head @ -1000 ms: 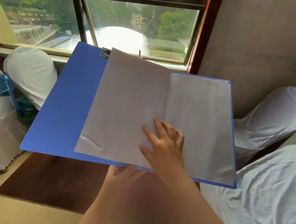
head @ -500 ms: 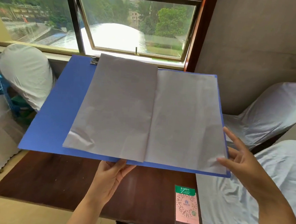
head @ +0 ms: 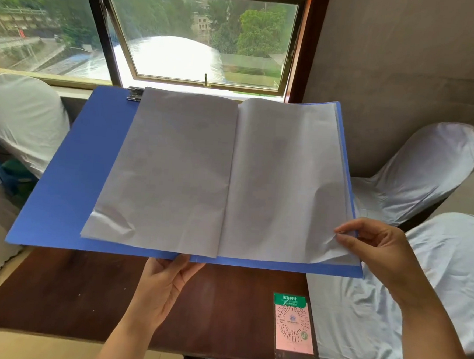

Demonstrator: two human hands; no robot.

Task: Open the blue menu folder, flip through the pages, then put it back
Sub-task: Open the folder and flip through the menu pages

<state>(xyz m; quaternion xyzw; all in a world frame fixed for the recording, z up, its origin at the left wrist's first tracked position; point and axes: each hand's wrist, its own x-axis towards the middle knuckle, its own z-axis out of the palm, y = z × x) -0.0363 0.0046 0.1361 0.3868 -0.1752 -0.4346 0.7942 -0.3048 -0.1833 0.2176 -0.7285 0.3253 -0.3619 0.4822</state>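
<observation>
The blue menu folder [head: 70, 173] lies open and is held up above a dark wooden table. Pale grey pages fill it: a left page [head: 169, 174] and a right page [head: 286, 177]. A metal clip [head: 134, 93] sits at its top left. My left hand [head: 164, 283] holds the folder from below at the spine, thumb on the lower edge. My right hand [head: 376, 250] pinches the lower right corner of the right page between thumb and forefinger, and the corner is lifted and creased.
The dark wooden table [head: 82, 294] carries a pink QR-code card [head: 294, 326] near its right front corner. White-covered chairs stand at the left [head: 24, 119] and right [head: 427, 170], [head: 390, 302]. A window [head: 201, 36] is straight ahead, a grey wall on the right.
My right hand left the middle of the right page, swung out to the folder's right edge, and now pinches the page's lower corner. The folder sits lower and flatter in view.
</observation>
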